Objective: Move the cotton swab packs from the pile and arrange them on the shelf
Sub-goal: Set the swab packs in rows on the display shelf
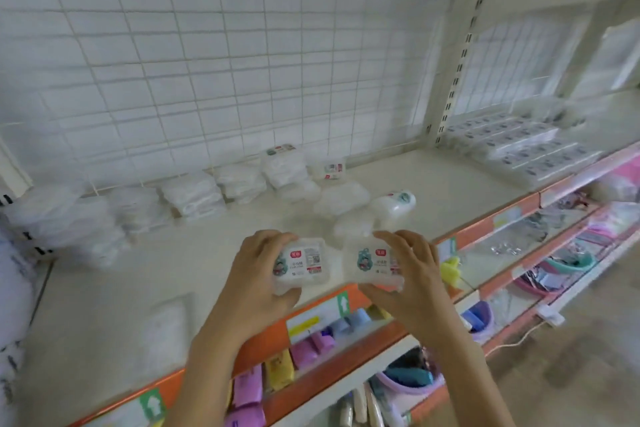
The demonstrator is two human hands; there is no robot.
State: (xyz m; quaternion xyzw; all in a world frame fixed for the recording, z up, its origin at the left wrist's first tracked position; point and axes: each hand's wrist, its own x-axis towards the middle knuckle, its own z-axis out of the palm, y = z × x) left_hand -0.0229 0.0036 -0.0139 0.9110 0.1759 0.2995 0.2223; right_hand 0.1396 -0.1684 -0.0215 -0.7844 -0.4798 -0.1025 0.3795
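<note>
A: Cotton swab packs stand in low stacks (pixel 194 196) along the back edge of the shelf (pixel 114 291), running from its left end toward the middle, against the wire grid (pixel 207 45). A loose pile (pixel 341 204) lies just right of them, mid-shelf.

B: And the two being carried?

A: The left pack (pixel 303 263) is gripped by the left hand (pixel 256 274), fingers curled over its top edge and thumb beneath. The right pack (pixel 375 262) is gripped the same way by the right hand (pixel 414 274). Both packs are held over the shelf's front edge, labels up and close side by side; the blur makes it hard to say whether they touch.

B: How should the person finish this step?

A: Probably carry both leftward to the row at the back edge, square them onto a short stack or start a new one beside the last, labels facing alike, and lower them flat so nothing slides. The packs look light and slick, so a stack could topple if nudged.

B: The arms?

A: Both forearms reach up from the bottom of the view, converging, with wrists level and palms turned inward toward each other.
</note>
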